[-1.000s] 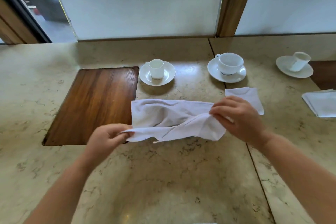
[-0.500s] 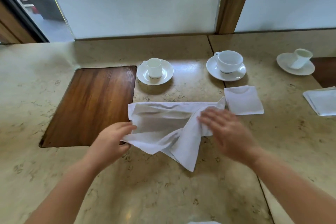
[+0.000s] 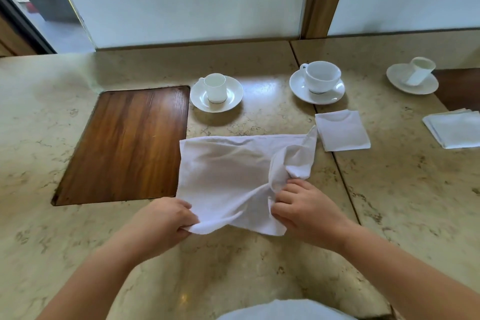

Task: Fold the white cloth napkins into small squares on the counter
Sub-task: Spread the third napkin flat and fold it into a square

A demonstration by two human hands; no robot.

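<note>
Napkin (image 3: 228, 176): mid-counter (image 3: 233, 280), now spread wider — bunched at right.
Left hand (image 3: 161, 223): pinches near-left corner.
Right hand (image 3: 309, 213): regripped, clutching bunched fabric.
Meaning: flattening before folding.

Two bare forearms, no sleeves, no watch, no rings or bands seen on left hand (image 3: 162, 223) or right hand (image 3: 307, 212). Short, unpainted nails on the fingers (image 3: 284, 199) nearest the bench (image 3: 78, 254) middle. A curve of white garment (image 3: 283, 310) at the bench's near edge, between both arms; kind of garment not discernible.
</note>
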